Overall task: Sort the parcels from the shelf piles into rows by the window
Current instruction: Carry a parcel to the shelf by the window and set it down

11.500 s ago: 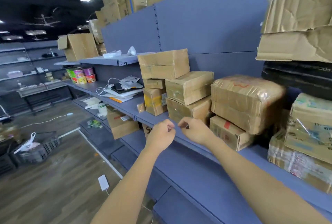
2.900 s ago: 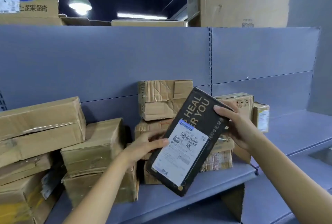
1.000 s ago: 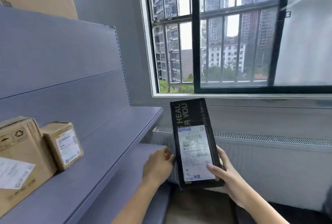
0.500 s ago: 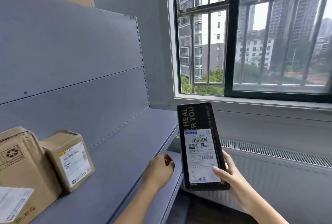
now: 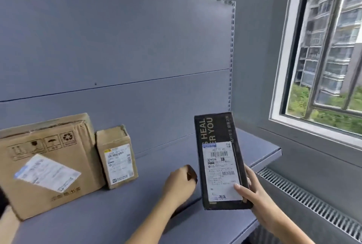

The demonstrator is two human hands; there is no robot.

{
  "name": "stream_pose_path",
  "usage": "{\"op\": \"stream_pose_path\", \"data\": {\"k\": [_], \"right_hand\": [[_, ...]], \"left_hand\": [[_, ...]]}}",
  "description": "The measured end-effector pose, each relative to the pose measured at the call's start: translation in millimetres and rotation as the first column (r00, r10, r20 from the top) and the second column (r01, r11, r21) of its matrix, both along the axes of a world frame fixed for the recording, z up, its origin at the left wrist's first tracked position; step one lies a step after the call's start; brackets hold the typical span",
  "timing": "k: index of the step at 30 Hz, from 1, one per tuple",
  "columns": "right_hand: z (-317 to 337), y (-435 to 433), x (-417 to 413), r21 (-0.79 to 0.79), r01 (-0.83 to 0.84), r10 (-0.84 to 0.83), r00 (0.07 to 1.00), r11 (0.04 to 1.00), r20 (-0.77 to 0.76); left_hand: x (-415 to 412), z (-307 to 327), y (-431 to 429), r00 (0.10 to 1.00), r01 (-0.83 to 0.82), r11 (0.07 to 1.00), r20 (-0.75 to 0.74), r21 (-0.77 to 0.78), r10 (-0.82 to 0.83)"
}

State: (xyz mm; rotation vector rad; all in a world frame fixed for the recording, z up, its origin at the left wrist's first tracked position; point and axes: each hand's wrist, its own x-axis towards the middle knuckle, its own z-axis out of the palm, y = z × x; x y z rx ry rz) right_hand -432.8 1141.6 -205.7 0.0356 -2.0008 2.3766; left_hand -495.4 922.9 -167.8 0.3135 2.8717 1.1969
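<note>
Fingers of right hand [image 5: 252,189] curled round lower right edge of black parcel box [image 5: 217,161], thumb on its white shipping label [image 5: 222,171]. Box held upright, label up, above front part of grey shelf board [image 5: 156,165]. Left hand [image 5: 181,185] just left of the box, fingers curled; touching it or not, cannot tell. Farther left of the box, small taped carton [image 5: 116,155] and large brown carton [image 5: 49,163], side by side, touching. Right of the box, barred window [image 5: 323,57]; lower right, radiator grille [image 5: 313,201].
</note>
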Motion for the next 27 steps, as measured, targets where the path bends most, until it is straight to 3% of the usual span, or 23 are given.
{"op": "stream_pose_path", "data": {"k": [12, 21, 27], "right_hand": [[-3, -58, -85, -0.025, -0.402, 0.401, 0.916, 0.915, -0.024], [-9, -93, -81, 0.111, -0.54, 0.546, 0.837, 0.834, -0.034], [-3, -93, -60, 0.352, -0.375, 0.441, 0.889, 0.858, -0.127]], "left_hand": [[55, -3, -86, 0.89, -0.455, 0.887, 0.077, 0.078, 0.45], [82, 6, -90, 0.885, -0.465, 0.846, 0.12, 0.259, 0.45], [90, 0, -76, 0.919, -0.393, 0.85, 0.125, 0.35, 0.374]]}}
